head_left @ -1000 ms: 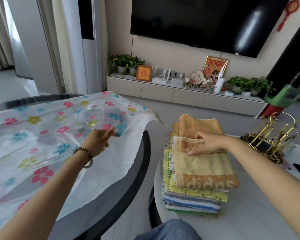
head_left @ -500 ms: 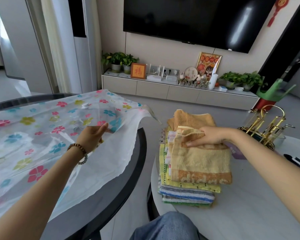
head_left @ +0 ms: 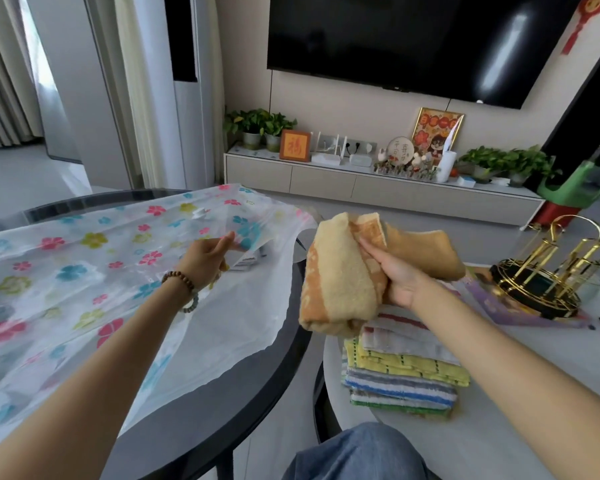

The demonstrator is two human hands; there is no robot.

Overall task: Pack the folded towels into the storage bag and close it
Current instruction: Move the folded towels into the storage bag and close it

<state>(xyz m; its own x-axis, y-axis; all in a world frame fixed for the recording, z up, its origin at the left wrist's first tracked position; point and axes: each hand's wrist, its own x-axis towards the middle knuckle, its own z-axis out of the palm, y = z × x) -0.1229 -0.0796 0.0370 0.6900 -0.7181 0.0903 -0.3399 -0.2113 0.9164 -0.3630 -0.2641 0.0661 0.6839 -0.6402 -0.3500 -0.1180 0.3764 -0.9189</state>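
On the far left, the storage bag (head_left: 84,271), translucent plastic printed with pink, blue and green flowers, lies spread flat over a dark glass table (head_left: 222,393). Its white open edge runs out to the right of the left hand (head_left: 205,259) and ends short of the table rim. That hand, with a beaded bracelet (head_left: 179,282) on its wrist, pinches the bag's upper sheet between thumb and fingers and holds it raised off the layer beneath. To the right, across the gap between the two tables, the right hand (head_left: 395,275) grips a folded yellow towel (head_left: 340,282) with an orange patterned band. The thumb is pressed on the towel's near face and the fingers are hidden behind it. The towel hangs to the left of the palm, in the air and tilted. A darker orange towel (head_left: 426,251) shows just behind and right of this hand; whether it too is held cannot be told. Directly below the grip, the stack of folded towels (head_left: 406,372) sits on a white table (head_left: 499,427). Well right of the hand stands a gold rack (head_left: 548,271).
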